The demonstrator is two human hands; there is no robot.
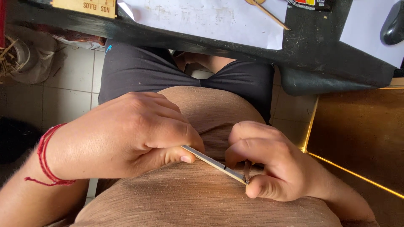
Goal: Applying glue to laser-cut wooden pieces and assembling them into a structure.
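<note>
My left hand (130,134) is closed around one end of a thin, flat, pale strip (212,162) that looks like metal or wood, held close to my brown shirt. The strip runs down and to the right into my right hand (269,162), whose thumb and fingers pinch its other end together with a small dark piece (246,169). A red string bracelet (45,156) sits on my left wrist. Both hands are over my lap, below the edge of a black table (311,46).
On the black table lie a white sheet of paper (210,19), a thin wooden stick (271,14), a small wooden board (86,6) and a dark computer mouse (393,23). A tiled floor shows on the left, a brown wooden surface (362,134) on the right.
</note>
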